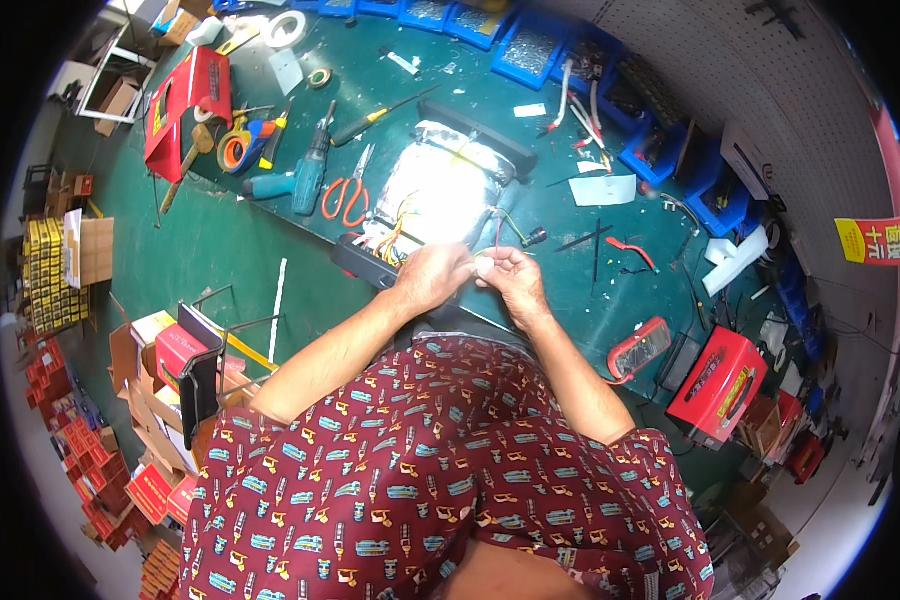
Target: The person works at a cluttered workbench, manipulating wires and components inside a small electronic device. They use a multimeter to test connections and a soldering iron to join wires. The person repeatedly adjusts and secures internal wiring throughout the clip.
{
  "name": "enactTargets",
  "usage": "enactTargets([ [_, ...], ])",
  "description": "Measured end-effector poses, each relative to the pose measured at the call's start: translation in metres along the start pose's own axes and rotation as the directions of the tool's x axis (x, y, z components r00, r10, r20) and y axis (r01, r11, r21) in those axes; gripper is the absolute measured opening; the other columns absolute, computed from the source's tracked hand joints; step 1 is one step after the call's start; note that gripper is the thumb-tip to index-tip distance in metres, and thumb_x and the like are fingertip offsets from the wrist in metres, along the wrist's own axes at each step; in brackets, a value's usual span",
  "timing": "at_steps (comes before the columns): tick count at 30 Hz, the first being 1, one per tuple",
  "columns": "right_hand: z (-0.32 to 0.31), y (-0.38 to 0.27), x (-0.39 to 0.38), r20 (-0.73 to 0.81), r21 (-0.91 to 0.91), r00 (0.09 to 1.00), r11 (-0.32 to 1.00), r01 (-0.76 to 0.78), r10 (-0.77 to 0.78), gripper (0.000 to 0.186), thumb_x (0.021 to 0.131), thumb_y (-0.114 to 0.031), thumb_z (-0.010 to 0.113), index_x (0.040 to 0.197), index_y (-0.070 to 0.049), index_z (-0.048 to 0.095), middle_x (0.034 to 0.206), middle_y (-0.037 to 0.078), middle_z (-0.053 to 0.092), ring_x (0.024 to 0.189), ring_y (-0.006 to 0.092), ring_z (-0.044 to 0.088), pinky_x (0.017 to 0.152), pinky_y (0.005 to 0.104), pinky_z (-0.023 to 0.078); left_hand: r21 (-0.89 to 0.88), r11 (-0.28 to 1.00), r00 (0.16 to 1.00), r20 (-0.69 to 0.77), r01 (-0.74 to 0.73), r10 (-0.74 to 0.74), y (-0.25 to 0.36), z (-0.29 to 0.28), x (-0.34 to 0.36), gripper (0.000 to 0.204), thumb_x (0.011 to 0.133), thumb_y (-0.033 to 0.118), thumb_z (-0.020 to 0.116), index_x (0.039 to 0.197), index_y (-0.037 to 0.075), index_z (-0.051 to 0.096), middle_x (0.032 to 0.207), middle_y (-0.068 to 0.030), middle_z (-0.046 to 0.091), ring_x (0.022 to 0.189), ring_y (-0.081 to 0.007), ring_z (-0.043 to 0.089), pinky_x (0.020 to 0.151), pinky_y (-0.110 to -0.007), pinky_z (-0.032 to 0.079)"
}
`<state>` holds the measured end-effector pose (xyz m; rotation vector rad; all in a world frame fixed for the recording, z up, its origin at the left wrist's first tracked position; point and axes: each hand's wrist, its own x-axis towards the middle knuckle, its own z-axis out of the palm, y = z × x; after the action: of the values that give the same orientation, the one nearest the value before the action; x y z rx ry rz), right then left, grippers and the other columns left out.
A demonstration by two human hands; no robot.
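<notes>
bright, even light; harsh glare off the foil panel, fisheye-bent edges.

Left hand and right hand meet, fingers curled; forearms converge.

A shiny silver foil-wrapped pack glares under the light, with thin plastic-coated wires trailing from it. The bench top is matt green, smooth. The scissors have glossy orange plastic handles and metal blades. The drill is teal plastic. The shirt is soft printed maroon cloth.
</notes>
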<state>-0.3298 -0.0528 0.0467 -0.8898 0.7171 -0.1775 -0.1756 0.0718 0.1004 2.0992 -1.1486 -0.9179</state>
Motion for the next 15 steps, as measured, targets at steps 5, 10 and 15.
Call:
enactTargets([
  [5,0.003,-0.001,-0.006,-0.020,-0.089,1.000,0.996,0.016,-0.018,0.027,0.089,-0.001,0.070,0.114,0.001,0.062,0.102,0.008,0.071,0.090,0.0122,0.068,0.075,0.0261,0.058,-0.144,0.990,1.000,0.028,-0.009,0.014,-0.002,-0.002,0.003,0.023,0.091,0.016,0.063,0.105,-0.001,0.069,0.085,-0.0163,0.071,0.076,-0.0247,0.070,0.071,-0.037,0.054],
  [10,-0.003,-0.003,-0.013,0.056,-0.133,0.998,0.990,0.037,-0.030,0.034,0.093,-0.004,0.068,0.125,0.005,0.059,0.111,0.010,0.070,0.095,0.0130,0.068,0.078,0.0272,0.058,-0.064,0.990,0.989,0.071,-0.127,0.131,0.006,-0.003,0.003,0.031,0.093,0.018,0.065,0.117,-0.002,0.065,0.090,-0.0143,0.072,0.078,-0.0209,0.070,0.072,-0.036,0.054],
  [15,-0.008,-0.007,-0.011,0.066,-0.200,0.997,0.978,0.062,-0.050,0.032,0.093,-0.003,0.067,0.123,0.005,0.062,0.106,0.008,0.071,0.091,0.0115,0.067,0.077,0.0254,0.056,-0.312,0.949,0.988,0.152,0.041,0.007,0.001,-0.002,0.011,0.031,0.097,0.016,0.060,0.120,-0.004,0.063,0.095,-0.0146,0.072,0.088,-0.0215,0.070,0.081,-0.037,0.053],
])
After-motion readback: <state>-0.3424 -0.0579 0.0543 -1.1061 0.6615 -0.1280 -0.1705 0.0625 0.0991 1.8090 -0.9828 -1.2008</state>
